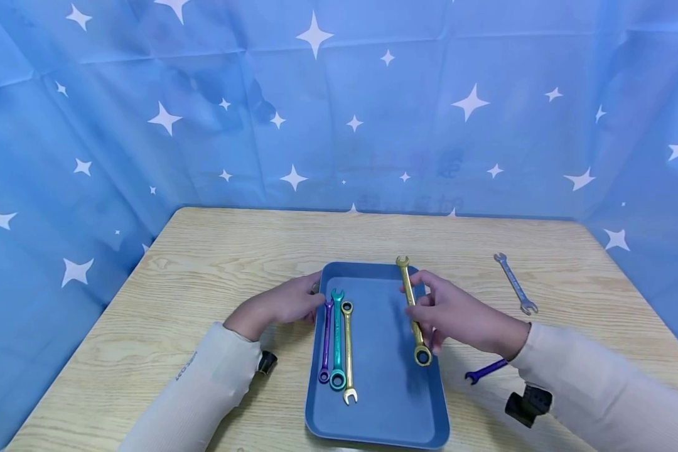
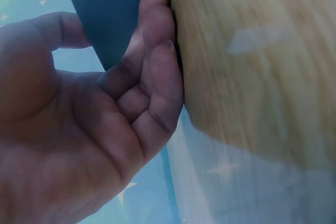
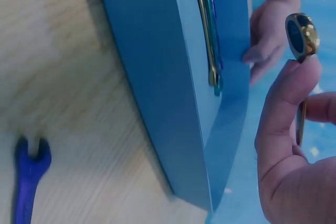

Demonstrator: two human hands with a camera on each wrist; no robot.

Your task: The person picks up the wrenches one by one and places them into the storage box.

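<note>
My right hand [image 1: 457, 317] pinches a gold combination wrench [image 1: 408, 285] above the right side of a blue tray [image 1: 378, 408]. The wrench's ring end points toward me, its open end toward the back. At the tray's left wall, my left hand [image 1: 288, 302] grips the edge, thumb at the rim and fingers [image 2: 165, 72] curled against the outside. Inside the tray, along its left side, a purple wrench [image 1: 327, 339], a green wrench [image 1: 338, 336] and a second gold wrench [image 1: 348, 351] lie side by side. The second gold one has its open end nearest me.
On the wooden table [image 1: 243, 245], right of the tray, lies a silver double open-ended wrench [image 1: 514, 282]. Closer to me is a violet-blue wrench [image 1: 486, 370], partly hidden by the right sleeve. A blue star-patterned curtain [image 1: 328, 138] hangs behind the table.
</note>
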